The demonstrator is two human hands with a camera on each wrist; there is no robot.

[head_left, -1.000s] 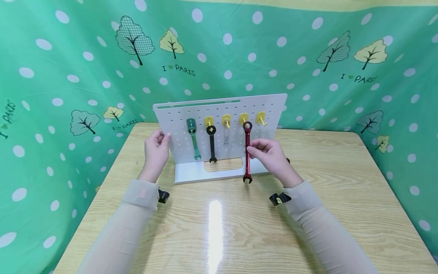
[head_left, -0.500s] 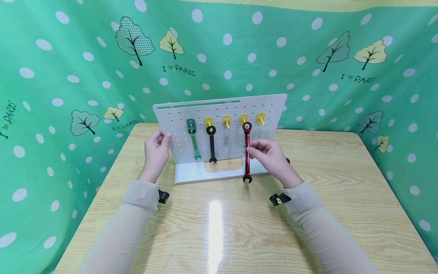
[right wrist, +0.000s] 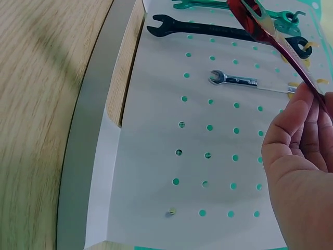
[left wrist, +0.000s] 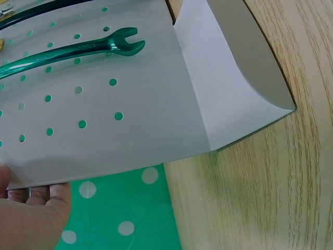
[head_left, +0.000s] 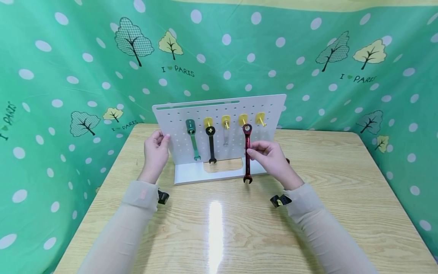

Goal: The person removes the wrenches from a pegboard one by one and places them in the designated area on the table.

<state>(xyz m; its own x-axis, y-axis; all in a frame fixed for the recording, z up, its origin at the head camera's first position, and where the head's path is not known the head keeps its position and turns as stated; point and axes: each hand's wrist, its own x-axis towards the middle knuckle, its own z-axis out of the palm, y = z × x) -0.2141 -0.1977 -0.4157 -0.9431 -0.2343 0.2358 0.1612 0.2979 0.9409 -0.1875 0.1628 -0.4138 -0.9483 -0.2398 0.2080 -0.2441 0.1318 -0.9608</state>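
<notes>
One glossy red wrench (head_left: 247,144) is held upright, ring end (head_left: 247,134) uppermost.

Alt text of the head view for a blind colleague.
A right hand pinches a red wrench upright in front of a white pegboard, whose edge the left hand grips. A green wrench, black wrench and smaller silver wrench hang there.

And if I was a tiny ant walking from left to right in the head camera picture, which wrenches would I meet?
Green wrench, black wrench, small silver wrench, red wrench.
</notes>
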